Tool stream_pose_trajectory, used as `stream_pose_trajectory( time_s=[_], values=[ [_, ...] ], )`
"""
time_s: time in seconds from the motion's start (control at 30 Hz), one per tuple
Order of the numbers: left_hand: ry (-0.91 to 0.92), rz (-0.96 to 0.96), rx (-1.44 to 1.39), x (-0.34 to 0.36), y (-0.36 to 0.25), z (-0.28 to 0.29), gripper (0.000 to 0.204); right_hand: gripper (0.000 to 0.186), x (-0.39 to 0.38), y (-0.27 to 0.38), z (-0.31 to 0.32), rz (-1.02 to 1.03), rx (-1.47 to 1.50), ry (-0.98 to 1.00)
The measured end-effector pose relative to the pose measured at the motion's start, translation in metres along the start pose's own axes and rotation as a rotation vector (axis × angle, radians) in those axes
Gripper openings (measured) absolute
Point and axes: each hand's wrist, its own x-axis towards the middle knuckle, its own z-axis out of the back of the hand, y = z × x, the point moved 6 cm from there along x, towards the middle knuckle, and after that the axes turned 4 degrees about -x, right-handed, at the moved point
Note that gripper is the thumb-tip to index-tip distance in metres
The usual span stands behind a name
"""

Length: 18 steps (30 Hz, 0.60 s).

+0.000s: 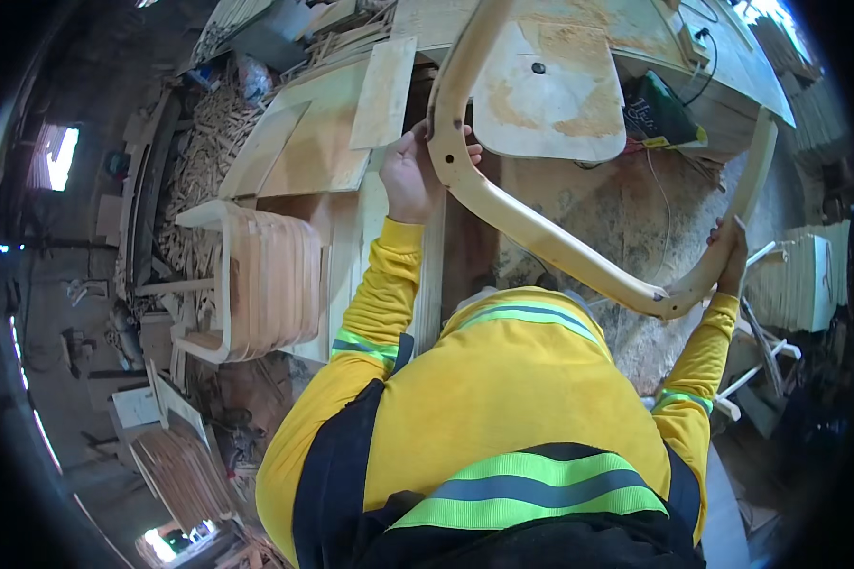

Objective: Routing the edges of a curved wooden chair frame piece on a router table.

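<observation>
By the workbench [751, 71], left hand [410, 178] and right hand [728, 254] are gripping a wooden frame [552, 234].
Fingers [474, 152] are wrapping it near corners.

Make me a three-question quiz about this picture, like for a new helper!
1. True or false: the bare left hand and bare right hand both touch the long, curved, pale wooden frame.
2. Where is the row of rounded, light-brown wooden frames: A, picture's left; B, picture's right?
3. Fill the gap: the yellow, long-sleeved cloth top has bright ____ stripes beside grey-blue ones.

Key: 1 true; 2 A; 3 green.
</observation>
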Motion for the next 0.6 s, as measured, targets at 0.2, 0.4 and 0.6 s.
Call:
stream_pose_trajectory(
  time_s=[0.2, 0.4, 0.6],
  values=[
    [-0.004, -0.058, 0.015, -0.005, -0.002, -0.014, 0.054, 0.035, 0.028, -0.004, -0.005, -0.008, 0.022, 0.036],
    [-0.077, -0.128, 0.135, -0.011, -0.024, -0.003, 0.046, 0.035, 0.038, 0.011, -0.041, 0.064, 0.041, 0.019],
    [-0.565, -0.331, 0.982, -0.027, -0.072, 0.065, 0.044, 0.040, 0.060, -0.019, -0.096, 0.065, -0.032, 0.147]
  ],
)
